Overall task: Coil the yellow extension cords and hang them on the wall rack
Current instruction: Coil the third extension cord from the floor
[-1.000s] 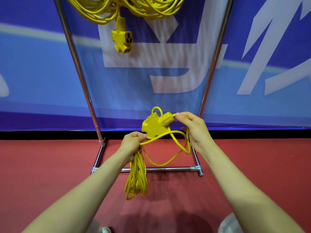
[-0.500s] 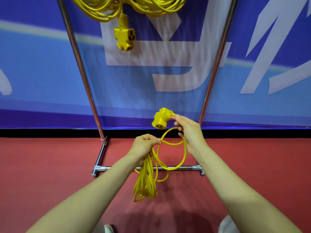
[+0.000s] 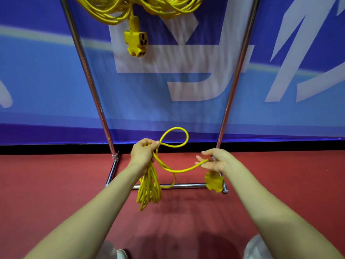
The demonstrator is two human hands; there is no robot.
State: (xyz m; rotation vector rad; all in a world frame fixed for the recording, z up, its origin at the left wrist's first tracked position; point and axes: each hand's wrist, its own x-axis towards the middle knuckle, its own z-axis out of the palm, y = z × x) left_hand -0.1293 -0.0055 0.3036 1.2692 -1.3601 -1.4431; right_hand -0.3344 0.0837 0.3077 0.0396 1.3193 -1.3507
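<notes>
Your left hand (image 3: 142,153) fingers clench the coiled cord (image 3: 149,187); right hand (image 3: 214,161) fingers straight, cord draped across them, socket (image 3: 214,182) dangling beneath.

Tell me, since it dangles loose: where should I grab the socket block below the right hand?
Probably its top, where the cord enters, coming from above with the right hand: the socket block hangs top-up just beneath it.

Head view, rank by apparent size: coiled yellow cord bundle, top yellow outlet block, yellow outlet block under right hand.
Coiled yellow cord bundle
Top yellow outlet block
Yellow outlet block under right hand; blurred, nearly tied
</notes>
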